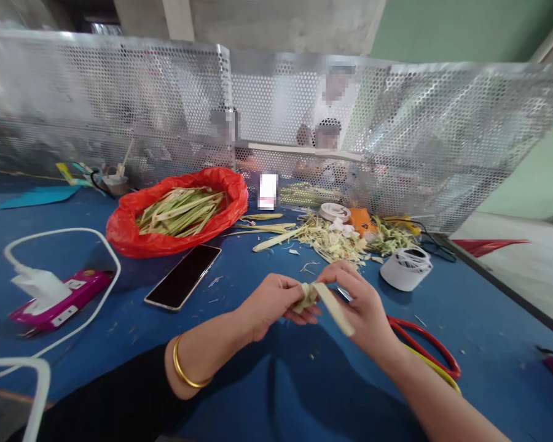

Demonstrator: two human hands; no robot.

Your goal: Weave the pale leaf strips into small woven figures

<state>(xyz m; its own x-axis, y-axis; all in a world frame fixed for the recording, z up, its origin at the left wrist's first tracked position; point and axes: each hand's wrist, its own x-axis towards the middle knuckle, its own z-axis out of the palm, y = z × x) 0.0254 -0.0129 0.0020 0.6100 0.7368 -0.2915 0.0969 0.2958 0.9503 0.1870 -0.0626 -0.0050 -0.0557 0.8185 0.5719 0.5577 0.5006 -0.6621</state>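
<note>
A small piece of pale green plaited leaf (308,296) is between my hands, above the blue table. My left hand (276,302) grips its left side between thumb and fingers. My right hand (357,301) pinches the right side, where a flat pale strip (335,309) sticks out and slants down to the right. A small metal tool (344,294) shows partly by my right fingers; how it is held is hidden. A gold bangle (180,363) circles my left wrist.
Behind are a red bag (120,230) of leaf strips, a phone (184,277), leaf scraps (336,242), a white roll holder (405,269) and a perforated metal screen (276,92) with people beyond. At left lies a purple power strip (76,294). Red handles (435,341) lie by my right forearm.
</note>
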